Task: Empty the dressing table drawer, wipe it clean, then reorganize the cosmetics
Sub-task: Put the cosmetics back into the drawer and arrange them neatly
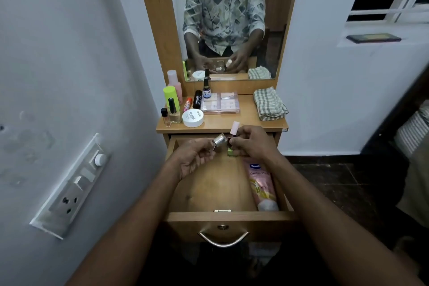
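Note:
The wooden drawer (209, 195) stands pulled out below the dressing table top (246, 121). My left hand (193, 158) holds a small silver-capped bottle (219, 141) over the drawer's far end. My right hand (251, 143) grips a nail polish bottle with a pale pink cap (234, 129) right beside it. A small green item (230, 152) lies under my hands in the drawer. A pink Vaseline tube (262, 186) lies along the drawer's right side.
On the table top stand several cosmetics: a green bottle (170, 95), a pink bottle (174, 81), a white round jar (193, 118), a clear compartment box (220, 102) and a folded checked cloth (269, 103). A mirror (229, 18) rises behind. A switch panel (74, 183) is on the left wall.

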A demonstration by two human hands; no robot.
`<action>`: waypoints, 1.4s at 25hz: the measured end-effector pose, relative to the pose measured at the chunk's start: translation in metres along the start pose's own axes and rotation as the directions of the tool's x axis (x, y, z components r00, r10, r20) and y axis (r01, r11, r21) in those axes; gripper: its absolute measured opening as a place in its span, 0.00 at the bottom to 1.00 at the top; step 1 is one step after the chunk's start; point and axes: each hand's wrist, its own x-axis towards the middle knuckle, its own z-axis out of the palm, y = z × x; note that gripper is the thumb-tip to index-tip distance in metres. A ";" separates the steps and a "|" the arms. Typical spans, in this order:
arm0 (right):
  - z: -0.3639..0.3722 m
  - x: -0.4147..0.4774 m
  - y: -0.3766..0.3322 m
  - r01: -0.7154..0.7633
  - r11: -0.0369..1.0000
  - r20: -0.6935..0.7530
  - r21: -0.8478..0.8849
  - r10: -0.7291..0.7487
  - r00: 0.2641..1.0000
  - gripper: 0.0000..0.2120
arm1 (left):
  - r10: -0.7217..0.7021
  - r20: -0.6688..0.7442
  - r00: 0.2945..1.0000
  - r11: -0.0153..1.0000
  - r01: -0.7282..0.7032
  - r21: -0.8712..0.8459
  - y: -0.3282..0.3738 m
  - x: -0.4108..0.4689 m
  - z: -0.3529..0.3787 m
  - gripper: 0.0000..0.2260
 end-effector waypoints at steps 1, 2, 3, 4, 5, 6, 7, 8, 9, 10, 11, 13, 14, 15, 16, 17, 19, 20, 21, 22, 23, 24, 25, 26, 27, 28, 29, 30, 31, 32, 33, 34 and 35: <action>0.001 -0.001 0.003 0.002 1.000 -0.009 0.008 -0.002 1.000 0.04 | 0.029 -0.021 0.999 0.998 -0.028 0.058 -0.003 0.002 -0.002 0.09; 0.003 -0.002 0.005 0.001 1.000 -0.015 0.011 -0.001 1.000 0.04 | 0.070 -0.039 0.997 0.991 -0.065 0.119 -0.006 0.005 -0.003 0.10; 0.005 -0.004 0.008 -0.002 1.000 -0.020 -0.003 0.002 1.000 0.05 | 0.111 -0.062 0.992 0.980 -0.099 0.170 -0.010 0.007 -0.004 0.11; 0.007 -0.006 0.011 -0.005 0.999 -0.027 -0.038 0.004 1.000 0.06 | 0.139 -0.084 0.987 0.970 -0.119 0.212 -0.013 0.009 -0.004 0.12; 0.009 -0.007 0.016 -0.010 0.995 -0.042 -0.098 0.005 0.999 0.06 | 0.157 -0.112 0.981 0.959 -0.124 0.253 -0.017 0.010 -0.003 0.12; 0.011 -0.008 0.022 -0.012 0.982 -0.070 -0.188 -0.001 0.998 0.06 | 0.170 -0.145 0.975 0.943 -0.118 0.310 -0.020 0.011 -0.002 0.11; 0.012 -0.007 0.028 -0.014 0.953 -0.109 -0.301 -0.020 0.994 0.07 | 0.189 -0.188 0.964 0.907 -0.098 0.410 -0.022 0.013 0.000 0.10; 0.012 -0.005 0.034 -0.020 0.910 -0.148 -0.414 -0.046 0.988 0.08 | 0.232 -0.219 0.948 0.830 -0.076 0.553 -0.024 0.017 0.001 0.09; 0.013 -0.002 0.039 -0.038 0.862 -0.181 -0.505 -0.063 0.981 0.09 | 0.284 -0.215 0.935 0.708 -0.053 0.704 -0.026 0.022 0.002 0.08; 0.015 0.001 0.044 -0.060 0.825 -0.198 -0.562 -0.064 0.978 0.10 | 0.325 -0.187 0.927 0.577 -0.037 0.816 -0.028 0.026 0.004 0.07; 0.020 0.005 0.047 -0.073 0.800 -0.193 -0.596 -0.054 0.980 0.10 | 0.359 -0.167 0.919 0.471 -0.024 0.882 -0.030 0.030 0.009 0.07; 0.036 0.009 0.049 -0.077 0.763 -0.162 -0.641 -0.036 0.986 0.10 | 0.412 -0.164 0.896 0.397 -0.014 0.918 -0.035 0.037 0.019 0.09; 0.046 0.012 0.050 -0.078 0.751 -0.160 -0.656 -0.038 0.986 0.10 | 0.441 -0.175 0.880 0.407 -0.022 0.913 -0.037 0.040 0.024 0.10; 0.055 0.014 0.051 -0.080 0.748 -0.172 -0.659 -0.047 0.984 0.09 | 0.468 -0.199 0.861 0.431 -0.026 0.902 -0.039 0.041 0.027 0.12; 0.062 0.017 0.053 -0.089 0.758 -0.196 -0.646 -0.052 0.979 0.07 | 0.487 -0.231 0.843 0.458 -0.021 0.889 -0.042 0.043 0.028 0.12; 0.066 0.019 0.055 -0.106 0.780 -0.228 -0.616 -0.048 0.973 0.05 | 0.494 -0.267 0.828 0.488 -0.010 0.873 -0.044 0.044 0.026 0.11; 0.070 0.023 0.057 -0.150 0.812 -0.280 -0.563 -0.017 0.960 0.03 | 0.488 -0.314 0.814 0.544 -0.003 0.839 -0.051 0.049 0.018 0.08; 0.070 0.024 0.057 -0.173 0.829 -0.302 -0.532 0.005 0.953 0.03 | 0.479 -0.316 0.819 0.563 -0.010 0.826 -0.054 0.051 0.013 0.07; 0.069 0.024 0.057 -0.197 0.850 -0.322 -0.489 0.034 0.946 0.04 | 0.465 -0.312 0.828 0.578 -0.017 0.816 -0.055 0.052 0.009 0.07; 0.070 0.024 0.057 -0.228 0.875 -0.348 -0.427 0.074 0.935 0.06 | 0.454 -0.308 0.836 0.590 -0.022 0.807 -0.055 0.053 0.006 0.06; 0.068 0.024 0.059 -0.279 0.900 -0.368 -0.334 0.147 0.918 0.08 | 0.443 -0.308 0.842 0.598 -0.021 0.801 -0.055 0.053 0.004 0.06; 0.067 0.024 0.060 -0.337 0.918 -0.371 -0.211 0.244 0.896 0.09 | 0.432 -0.314 0.845 0.606 -0.014 0.796 -0.054 0.054 0.003 0.07; 0.065 0.024 0.062 -0.393 0.916 -0.337 -0.086 0.345 0.876 0.09 | 0.420 -0.325 0.847 0.618 -0.005 0.786 -0.054 0.055 0.002 0.08; 0.064 0.023 0.065 -0.433 0.901 -0.275 0.010 0.419 0.865 0.09 | 0.408 -0.336 0.849 0.629 0.005 0.777 -0.054 0.056 0.001 0.08; 0.063 0.022 0.066 -0.452 0.891 -0.224 0.050 0.451 0.864 0.08 | 0.397 -0.343 0.851 0.638 0.013 0.770 -0.056 0.057 0.001 0.07; 0.064 0.022 0.066 -0.457 0.887 -0.205 0.072 0.461 0.863 0.07 | 0.388 -0.344 0.855 0.646 0.014 0.763 -0.057 0.058 0.002 0.07; 0.064 0.022 0.065 -0.459 0.882 -0.202 0.107 0.472 0.858 0.07 | 0.382 -0.343 0.858 0.654 0.011 0.757 -0.058 0.059 0.002 0.07; 0.065 0.024 0.063 -0.456 0.873 -0.204 0.175 0.485 0.850 0.07 | 0.378 -0.341 0.861 0.659 0.009 0.752 -0.059 0.061 0.003 0.07; 0.067 0.024 0.060 -0.451 0.854 -0.199 0.259 0.504 0.840 0.09 | 0.378 -0.337 0.862 0.660 0.005 0.751 -0.059 0.062 0.004 0.07; 0.069 0.025 0.056 -0.441 0.827 -0.197 0.348 0.524 0.828 0.10 | 0.376 -0.337 0.863 0.663 0.004 0.748 -0.058 0.063 0.005 0.07; 0.070 0.024 0.051 -0.421 0.793 -0.206 0.440 0.545 0.813 0.11 | 0.373 -0.338 0.864 0.669 0.002 0.743 -0.058 0.064 0.006 0.07; 0.071 0.025 0.048 -0.396 0.747 -0.209 0.534 0.571 0.794 0.11 | 0.369 -0.345 0.863 0.683 0.000 0.731 -0.057 0.066 0.007 0.08; 0.072 0.024 0.045 -0.366 0.694 -0.209 0.620 0.596 0.775 0.10 | 0.369 -0.354 0.860 0.696 -0.003 0.718 -0.057 0.068 0.008 0.09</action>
